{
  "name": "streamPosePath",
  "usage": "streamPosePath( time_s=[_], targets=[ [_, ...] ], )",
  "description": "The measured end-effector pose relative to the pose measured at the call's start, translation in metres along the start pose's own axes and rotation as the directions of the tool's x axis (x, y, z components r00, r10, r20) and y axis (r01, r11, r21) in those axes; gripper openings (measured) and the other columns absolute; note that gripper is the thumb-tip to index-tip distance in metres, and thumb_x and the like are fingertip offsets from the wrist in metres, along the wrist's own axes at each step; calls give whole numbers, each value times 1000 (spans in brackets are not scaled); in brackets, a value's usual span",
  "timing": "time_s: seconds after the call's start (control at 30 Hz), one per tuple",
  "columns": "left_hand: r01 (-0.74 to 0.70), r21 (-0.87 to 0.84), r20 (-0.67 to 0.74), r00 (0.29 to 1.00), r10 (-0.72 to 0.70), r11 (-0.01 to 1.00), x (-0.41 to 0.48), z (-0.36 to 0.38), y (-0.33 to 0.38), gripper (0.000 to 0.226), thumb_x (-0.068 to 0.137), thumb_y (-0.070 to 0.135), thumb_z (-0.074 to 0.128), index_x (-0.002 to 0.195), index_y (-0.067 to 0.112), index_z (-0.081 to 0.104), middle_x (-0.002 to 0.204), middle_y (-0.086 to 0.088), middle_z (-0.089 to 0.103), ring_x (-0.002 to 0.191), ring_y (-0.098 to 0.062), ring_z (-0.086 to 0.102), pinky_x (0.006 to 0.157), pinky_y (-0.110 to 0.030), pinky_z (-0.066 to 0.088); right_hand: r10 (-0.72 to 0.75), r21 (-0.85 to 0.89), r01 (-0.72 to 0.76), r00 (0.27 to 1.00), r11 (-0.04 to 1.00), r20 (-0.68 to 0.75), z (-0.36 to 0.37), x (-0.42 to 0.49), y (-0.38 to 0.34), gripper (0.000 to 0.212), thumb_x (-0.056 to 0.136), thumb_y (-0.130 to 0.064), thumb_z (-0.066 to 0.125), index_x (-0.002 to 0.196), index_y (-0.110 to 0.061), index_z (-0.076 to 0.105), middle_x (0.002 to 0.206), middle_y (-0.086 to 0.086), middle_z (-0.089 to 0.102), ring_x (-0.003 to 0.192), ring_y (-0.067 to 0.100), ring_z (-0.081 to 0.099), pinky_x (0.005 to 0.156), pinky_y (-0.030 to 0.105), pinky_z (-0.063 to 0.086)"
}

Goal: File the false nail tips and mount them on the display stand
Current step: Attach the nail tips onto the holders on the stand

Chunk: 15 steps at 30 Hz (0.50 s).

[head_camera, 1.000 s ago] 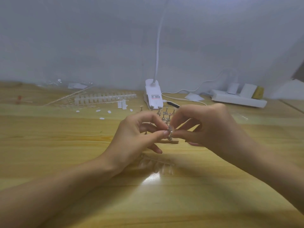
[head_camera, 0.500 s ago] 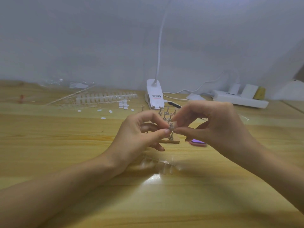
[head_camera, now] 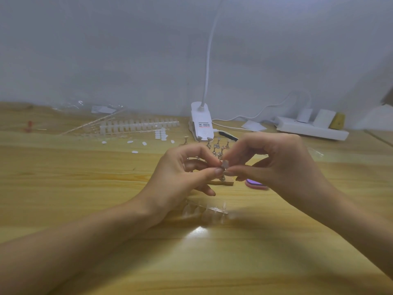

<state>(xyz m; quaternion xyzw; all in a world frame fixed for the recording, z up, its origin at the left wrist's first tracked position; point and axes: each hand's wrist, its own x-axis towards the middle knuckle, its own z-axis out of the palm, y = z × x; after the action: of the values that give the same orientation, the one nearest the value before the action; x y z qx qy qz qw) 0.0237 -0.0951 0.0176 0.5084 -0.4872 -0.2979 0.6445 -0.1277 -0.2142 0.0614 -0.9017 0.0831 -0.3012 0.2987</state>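
Translucent oval nail tip [head_camera: 225, 164] pinched by fingers of left hand [head_camera: 180, 173] and right hand [head_camera: 282, 165], above wood-base display stand [head_camera: 223, 183].

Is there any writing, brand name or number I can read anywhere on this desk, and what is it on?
Lamp clip base: a white label with several printed lines, too blurred to read.
White card at the back left: no print can be made out.
Power strip: no readable marking.
Nail tip pinched between left hand and right hand: no text.
Nothing here is legible.
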Motion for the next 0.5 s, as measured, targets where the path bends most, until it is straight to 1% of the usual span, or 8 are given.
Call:
streamPosePath(
  time_s=[0.07,0.13,0.23,0.37,0.4,0.43,0.47,0.5],
  targets=[
    [-3,-2,1,1000,3,1000,0,0,0,21,81,-2,73,71,16,68,90,-19,70,84,-25,70,57,-26,55,4,3,-4,1000,1000,-10,1,-1,-1,15,69,-14,85,80,-13,74,77,-10,73,73,8,72,58,36,56],
    [-18,11,8,1000,18,1000,0,0,1,20,80,-2,73,71,16,70,88,-21,69,79,-20,69,55,-24,53,7,6,-7,1000,1000,-20,3,-3,-2,15,69,-14,86,78,-13,74,76,-9,72,69,6,70,55,33,56],
    [-49,33,12,999,49,998,-1,0,1,20,80,-4,74,71,14,71,81,-12,67,73,-11,65,52,-22,51,-10,-11,9,999,1000,-44,5,-5,-1,14,70,-11,85,77,-10,74,73,-7,70,66,4,68,52,26,56],
    [-72,51,-12,997,72,996,-1,0,-2,18,78,-1,75,71,14,72,84,-11,63,74,-11,65,52,-22,52,-92,-106,86,994,991,-51,11,-6,2,13,72,-9,85,79,-7,73,74,-1,71,69,11,69,52,29,56],
    [-69,32,-7,998,69,997,-1,1,-2,15,77,4,76,70,17,71,84,-10,63,75,-12,66,52,-22,52,-67,-50,65,997,997,-41,10,-6,4,13,73,-10,84,80,-9,73,74,1,71,69,12,69,51,28,56],
    [-67,7,2,998,67,998,0,2,-1,12,74,9,76,69,19,71,82,-8,64,76,-13,66,52,-22,52,-8,74,10,1000,997,-20,9,-6,5,14,73,-11,84,81,-11,73,76,2,71,69,12,69,51,26,56],
    [-70,-13,8,997,70,997,1,2,0,9,72,14,75,68,21,70,80,-5,65,75,-13,67,52,-22,52,71,237,-75,997,969,24,7,-5,6,13,75,-13,83,84,-13,73,78,4,71,69,10,67,51,24,56],
    [-80,-22,10,997,80,997,2,2,0,8,70,15,75,68,21,71,79,-1,65,75,-13,67,52,-22,52,150,386,-175,984,906,94,5,-5,8,12,79,-16,81,89,-15,73,81,5,70,69,10,65,50,23,54]
  ],
)
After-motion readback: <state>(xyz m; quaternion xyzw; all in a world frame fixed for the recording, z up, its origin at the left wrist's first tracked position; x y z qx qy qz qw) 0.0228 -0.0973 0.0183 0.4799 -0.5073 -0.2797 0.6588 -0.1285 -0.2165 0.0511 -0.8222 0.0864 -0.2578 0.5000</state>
